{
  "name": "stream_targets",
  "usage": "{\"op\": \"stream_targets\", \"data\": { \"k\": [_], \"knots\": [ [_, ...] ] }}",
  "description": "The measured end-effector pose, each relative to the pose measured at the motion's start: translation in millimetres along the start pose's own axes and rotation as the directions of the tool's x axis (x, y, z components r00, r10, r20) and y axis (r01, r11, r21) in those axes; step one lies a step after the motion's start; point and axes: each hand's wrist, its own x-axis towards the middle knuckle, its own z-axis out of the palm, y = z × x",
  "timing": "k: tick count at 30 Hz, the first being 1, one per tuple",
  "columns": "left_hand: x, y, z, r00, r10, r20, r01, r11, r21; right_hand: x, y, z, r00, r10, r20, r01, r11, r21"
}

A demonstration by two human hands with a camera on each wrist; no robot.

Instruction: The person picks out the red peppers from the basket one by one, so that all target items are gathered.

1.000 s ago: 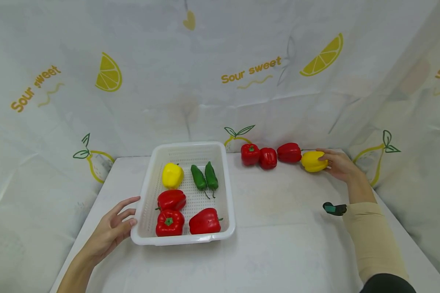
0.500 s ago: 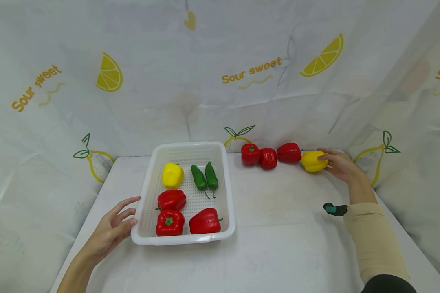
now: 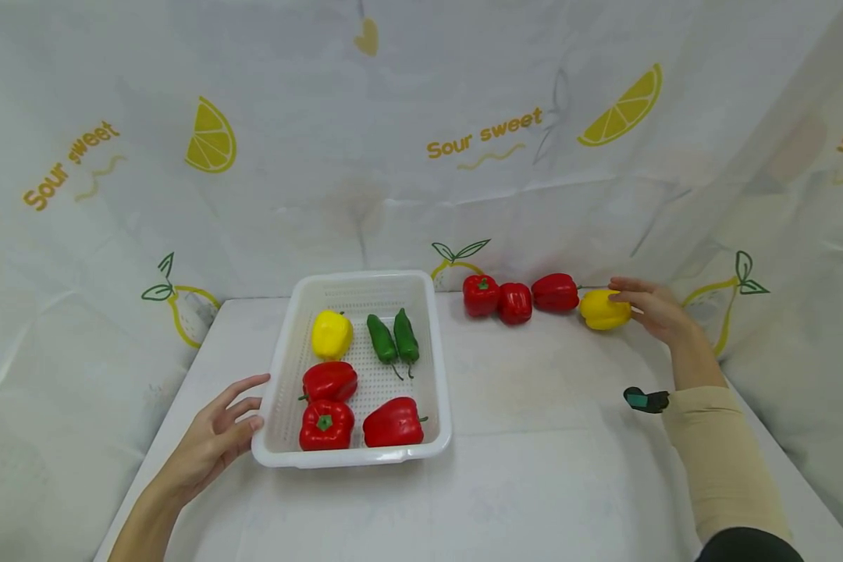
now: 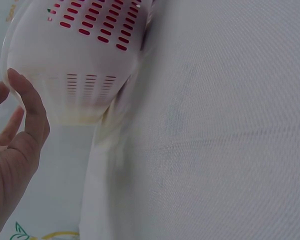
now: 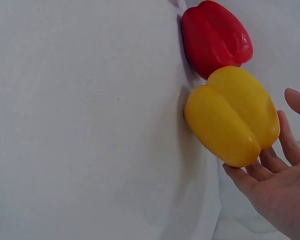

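Our head view looks down over the whole table; our wrist views sit close, sharing its basket and yellow pepper.

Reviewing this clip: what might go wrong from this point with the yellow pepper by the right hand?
1. The right hand only touches the yellow pepper with straight fingers, with no grip; it may roll away.
2. That pepper sits against a red pepper; a nudge may shift the row.
3. The left hand merely rests at the basket corner, so the basket might slide.

Six red peppers are showing, three lying in the one white basket. Two yellow peppers and two green chillies are lying about.
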Motion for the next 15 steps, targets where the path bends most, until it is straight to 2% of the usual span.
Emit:
{"op": "stream_targets", "data": {
  "k": [5,12,15],
  "knots": [
    [0.4,-0.4,-0.4,1.0,-0.014,-0.006,0.014,1.0,0.0,0.0,0.5,-0.8,1.0,-0.001,-0.007,0.001,1.0,-0.019],
    [1.2,-0.7,-0.6,1.0,-0.001,0.003,0.001,1.0,-0.007,0.8,7.9,-2.1,0.999,0.002,-0.036,-0.007,0.989,-0.15],
    [1.0,-0.9,-0.5,1.0,0.005,0.008,-0.005,1.0,-0.012,1.8,11.9,-3.0,0.999,0.015,-0.031,-0.02,0.988,-0.154]
  ]
}}
